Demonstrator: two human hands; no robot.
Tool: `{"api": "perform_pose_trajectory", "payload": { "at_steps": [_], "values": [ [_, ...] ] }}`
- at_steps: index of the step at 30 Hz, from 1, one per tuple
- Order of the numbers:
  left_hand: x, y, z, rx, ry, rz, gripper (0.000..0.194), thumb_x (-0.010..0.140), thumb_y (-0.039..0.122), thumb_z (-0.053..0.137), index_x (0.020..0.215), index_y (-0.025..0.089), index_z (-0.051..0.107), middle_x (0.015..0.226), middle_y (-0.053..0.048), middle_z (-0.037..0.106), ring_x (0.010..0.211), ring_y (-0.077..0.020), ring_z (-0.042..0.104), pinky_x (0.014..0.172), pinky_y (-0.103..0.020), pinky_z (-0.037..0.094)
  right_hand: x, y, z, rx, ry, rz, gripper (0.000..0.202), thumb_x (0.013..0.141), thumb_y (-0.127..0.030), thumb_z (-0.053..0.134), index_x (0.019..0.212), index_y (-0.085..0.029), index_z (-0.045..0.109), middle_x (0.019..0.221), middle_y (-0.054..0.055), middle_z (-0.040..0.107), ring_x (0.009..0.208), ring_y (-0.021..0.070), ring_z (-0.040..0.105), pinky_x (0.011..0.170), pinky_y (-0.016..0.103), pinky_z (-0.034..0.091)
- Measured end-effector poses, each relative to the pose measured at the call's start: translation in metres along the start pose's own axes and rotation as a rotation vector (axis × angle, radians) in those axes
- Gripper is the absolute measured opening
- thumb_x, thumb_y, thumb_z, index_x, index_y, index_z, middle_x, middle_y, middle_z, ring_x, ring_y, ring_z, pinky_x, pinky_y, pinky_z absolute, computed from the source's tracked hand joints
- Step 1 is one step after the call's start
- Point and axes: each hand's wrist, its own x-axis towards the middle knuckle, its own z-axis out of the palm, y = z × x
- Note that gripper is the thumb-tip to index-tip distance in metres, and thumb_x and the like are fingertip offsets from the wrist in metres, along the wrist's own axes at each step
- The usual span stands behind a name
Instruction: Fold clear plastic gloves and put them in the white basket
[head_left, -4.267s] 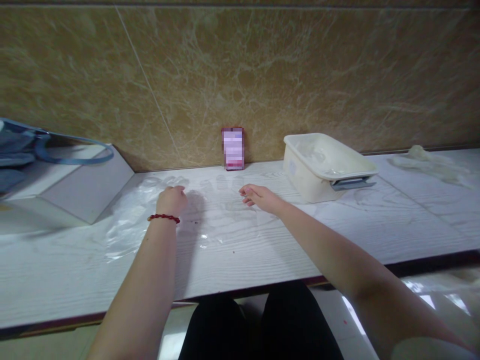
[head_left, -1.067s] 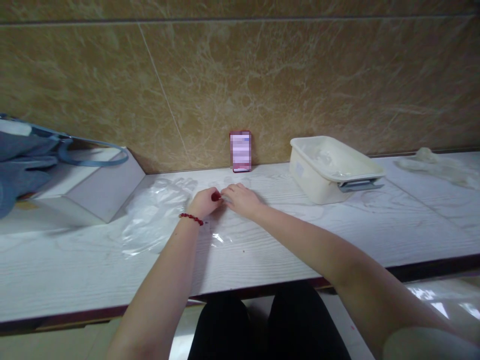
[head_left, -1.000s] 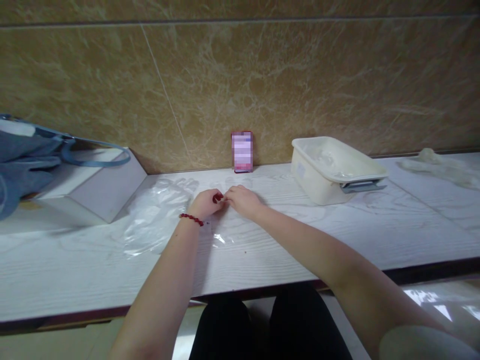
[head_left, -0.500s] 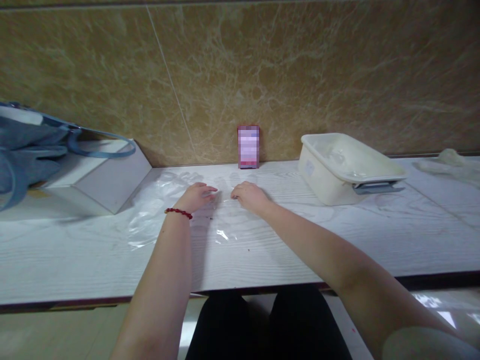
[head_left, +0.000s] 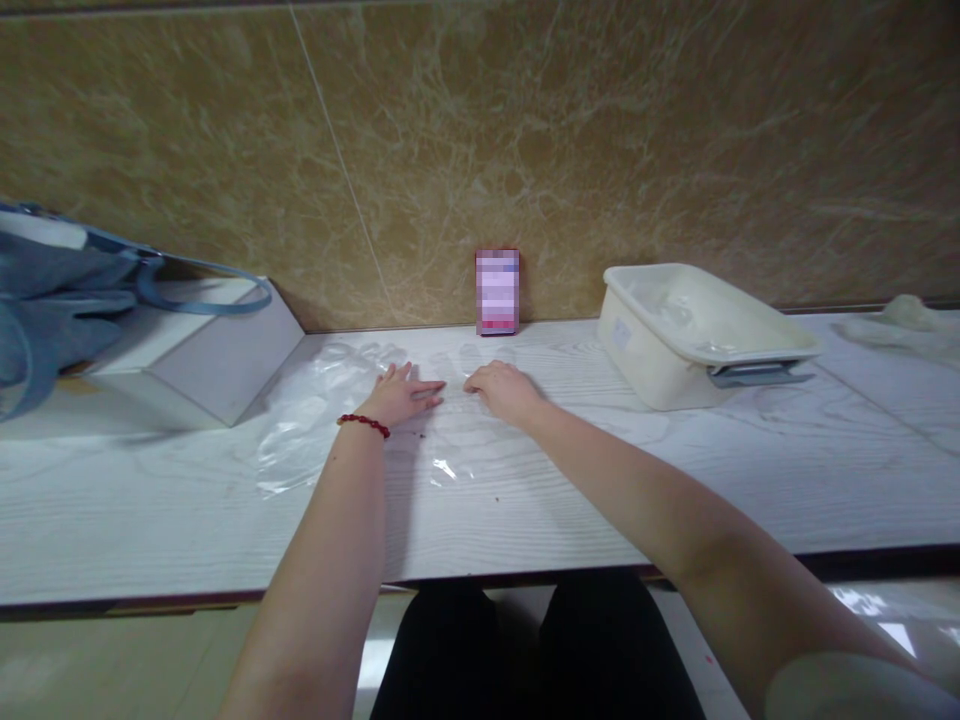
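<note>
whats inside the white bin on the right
Some crumpled clear plastic shows inside the white bin. The near wall and rim hide part of the floor, so anything lying low there can't be seen.

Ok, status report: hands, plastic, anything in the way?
Left hand open, fingers spread. Right hand curled, grip unclear. Clear plastic lying beneath both. Phone and tub clear of both hands.

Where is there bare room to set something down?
Bare counter shows left of the left forearm, in front of the white box, and right of the right forearm, in front of the white tub. Smaller gap: between phone and tub. Crowded: around the left hand and right hand, where clear plastic lies.
</note>
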Motion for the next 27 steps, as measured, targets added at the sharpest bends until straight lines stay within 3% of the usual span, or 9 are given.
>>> {"api": "perform_pose_trajectory", "payload": {
  "at_steps": [10, 17, 20, 23, 27],
  "values": [
    [-0.003, 0.000, -0.002, 0.003, -0.057, -0.036, 0.066, 0.065, 0.072, 0.031, 0.123, 0.040, 0.038, 0.139, -0.004, 0.019, 0.124, -0.0429, 0.008, 0.095, -0.058, 0.011, 0.000, 0.003, 0.000, -0.011, -0.024, 0.030, 0.027, 0.077, -0.013, 0.044, 0.091, -0.027, 0.063, 0.099, -0.001, 0.062, 0.095, 0.0160, 0.047, 0.082, 0.028, 0.030],
    [-0.003, 0.000, -0.003, -0.005, -0.083, -0.048, 0.067, 0.065, 0.072, 0.031, 0.124, 0.039, 0.037, 0.140, -0.005, 0.018, 0.125, -0.0429, 0.006, 0.094, -0.059, 0.010, 0.000, 0.010, -0.007, -0.021, -0.116, 0.082, 0.031, 0.072, -0.008, 0.046, 0.090, -0.028, 0.064, 0.098, -0.002, 0.063, 0.094, 0.0160, 0.049, 0.078, 0.027, 0.031],
    [-0.004, 0.001, -0.005, 0.000, -0.087, -0.055, 0.067, 0.065, 0.072, 0.032, 0.124, 0.039, 0.037, 0.140, -0.005, 0.017, 0.125, -0.0432, 0.005, 0.094, -0.059, 0.011, -0.001, 0.009, -0.009, -0.025, -0.071, 0.083, 0.035, 0.072, -0.006, 0.044, 0.093, -0.027, 0.063, 0.100, -0.001, 0.062, 0.096, 0.0166, 0.048, 0.081, 0.029, 0.029],
    [-0.004, 0.002, -0.005, 0.002, -0.079, -0.052, 0.066, 0.066, 0.071, 0.033, 0.123, 0.040, 0.037, 0.140, -0.006, 0.018, 0.125, -0.0429, 0.006, 0.093, -0.060, 0.012, -0.003, 0.005, -0.009, 0.002, 0.012, 0.035, 0.042, 0.073, -0.005, 0.041, 0.103, -0.028, 0.058, 0.109, -0.001, 0.059, 0.104, 0.0172, 0.043, 0.085, 0.033, 0.027],
    [-0.004, 0.002, -0.006, 0.006, -0.070, -0.053, 0.064, 0.066, 0.070, 0.035, 0.122, 0.040, 0.039, 0.140, -0.006, 0.020, 0.125, -0.0420, 0.007, 0.093, -0.059, 0.014, -0.005, 0.003, -0.006, -0.003, -0.068, -0.045, 0.045, 0.071, -0.006, 0.043, 0.104, -0.034, 0.057, 0.116, -0.005, 0.055, 0.113, 0.0195, 0.037, 0.087, 0.039, 0.022]
  ]
}}
